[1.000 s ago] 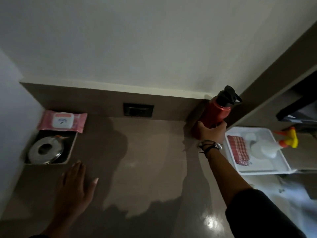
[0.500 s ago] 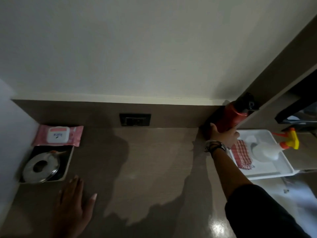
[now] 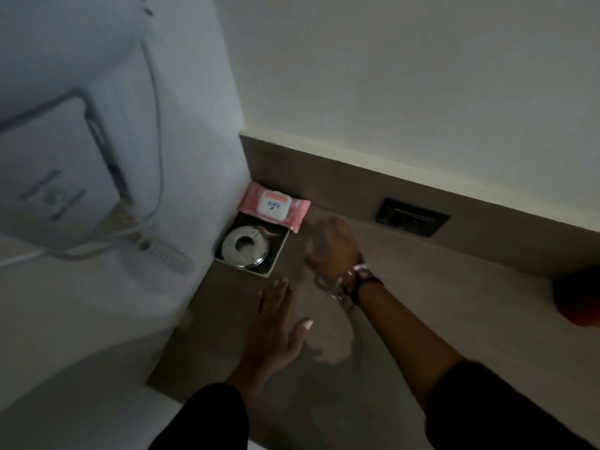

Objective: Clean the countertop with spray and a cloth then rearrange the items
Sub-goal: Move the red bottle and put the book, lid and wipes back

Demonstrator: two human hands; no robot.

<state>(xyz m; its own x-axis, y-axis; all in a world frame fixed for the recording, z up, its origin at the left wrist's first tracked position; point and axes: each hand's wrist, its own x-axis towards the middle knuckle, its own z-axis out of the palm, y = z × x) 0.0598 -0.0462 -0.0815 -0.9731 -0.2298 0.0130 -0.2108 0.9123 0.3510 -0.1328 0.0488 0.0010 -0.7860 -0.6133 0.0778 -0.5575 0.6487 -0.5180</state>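
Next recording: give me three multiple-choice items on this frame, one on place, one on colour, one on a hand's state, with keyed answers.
1. Where is the wet wipes pack?
A. back left corner of the countertop
B. in the right hand
C. on the wall outlet

2. What colour is the pack?
A. blue
B. pink
C. green

3. How is the left hand?
A. gripping a cloth
B. fisted
C. flat, open, empty

Answers:
A: it lies by the wall, behind the round metal lid.
B: pink wrapper with a white flap.
C: fingers spread on the counter; the blurred right hand reaches toward the pack.

pink wipes pack (image 3: 274,206) — white lid label, lettering too blurred
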